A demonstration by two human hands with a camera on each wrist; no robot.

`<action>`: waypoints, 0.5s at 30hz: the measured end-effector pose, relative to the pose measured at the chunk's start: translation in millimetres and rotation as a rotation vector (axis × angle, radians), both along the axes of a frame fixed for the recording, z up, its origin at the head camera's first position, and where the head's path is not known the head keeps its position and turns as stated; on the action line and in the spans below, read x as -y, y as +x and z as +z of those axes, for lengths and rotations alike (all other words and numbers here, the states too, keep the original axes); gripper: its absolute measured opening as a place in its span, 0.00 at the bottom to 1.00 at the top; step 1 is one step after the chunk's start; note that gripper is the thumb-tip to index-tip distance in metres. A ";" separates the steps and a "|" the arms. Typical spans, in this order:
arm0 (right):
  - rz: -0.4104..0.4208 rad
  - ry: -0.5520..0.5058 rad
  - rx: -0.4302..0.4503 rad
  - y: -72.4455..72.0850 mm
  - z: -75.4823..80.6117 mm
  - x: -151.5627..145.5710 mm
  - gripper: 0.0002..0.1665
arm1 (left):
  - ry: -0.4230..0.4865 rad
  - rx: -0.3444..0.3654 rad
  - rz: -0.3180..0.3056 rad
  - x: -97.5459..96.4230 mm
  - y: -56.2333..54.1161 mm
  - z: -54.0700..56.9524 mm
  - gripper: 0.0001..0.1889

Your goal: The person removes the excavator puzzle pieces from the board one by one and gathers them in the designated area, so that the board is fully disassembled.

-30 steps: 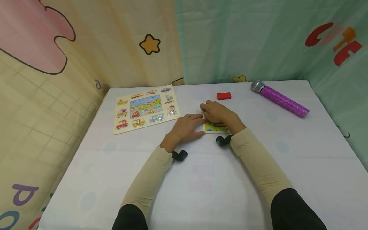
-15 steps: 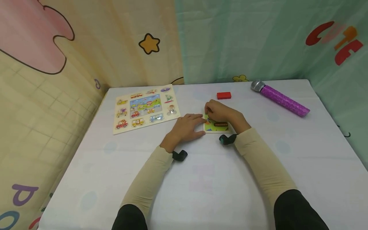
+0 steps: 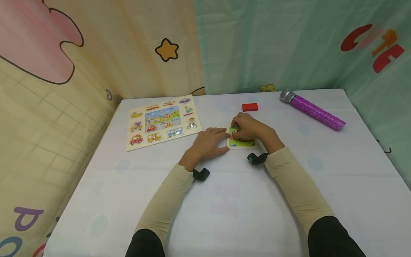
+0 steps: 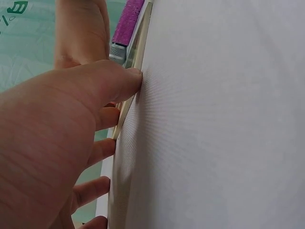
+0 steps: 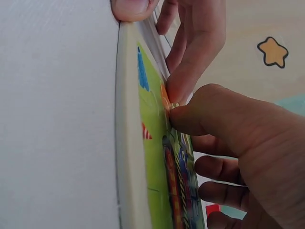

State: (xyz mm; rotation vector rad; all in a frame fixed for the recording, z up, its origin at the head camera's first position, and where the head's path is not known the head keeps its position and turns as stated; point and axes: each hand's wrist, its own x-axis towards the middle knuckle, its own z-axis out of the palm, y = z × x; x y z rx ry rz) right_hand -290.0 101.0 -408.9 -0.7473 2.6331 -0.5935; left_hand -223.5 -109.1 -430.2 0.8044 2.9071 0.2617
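Observation:
My right hand (image 3: pixel 248 127) is over a small jigsaw puzzle (image 3: pixel 241 143) with a green and yellow picture and a pale frame. In the right wrist view its thumb (image 5: pixel 186 118) touches the picture, while its bent fingers (image 5: pixel 217 168) reach the far part of the puzzle. Whether a puzzle piece is pinched between them does not show. My left hand (image 3: pixel 210 142) rests at the puzzle's left side, its fingers fairly straight. Its thumb (image 4: pixel 125 82) touches the frame's edge in the left wrist view. The hands hide part of the picture.
A larger board (image 3: pixel 163 122) with vehicle pictures lies left of the hands. Behind the puzzle is a red block (image 3: pixel 249 107). A purple glittery microphone (image 3: pixel 316 111) lies at the back right of the white table (image 3: pixel 205 214). Printed curtains hang behind.
My right hand has shifted slightly right over the puzzle. Its thumb now shows apart from the index finger, with some of the picture visible between. The left hand stays in place.

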 end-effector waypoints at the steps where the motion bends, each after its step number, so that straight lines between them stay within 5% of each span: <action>1: 0.007 -0.001 -0.007 0.4 -0.3 -0.3 0.24 | -0.001 0.001 0.000 0.1 0.0 0.0 0.29; 9: 0.050 0.027 -0.062 4.4 2.0 -0.7 0.22 | -0.003 0.011 0.006 0.6 0.6 0.6 0.30; 15: 0.051 0.091 -0.184 7.5 7.2 -8.3 0.23 | 0.004 0.009 0.000 -0.4 0.2 0.3 0.29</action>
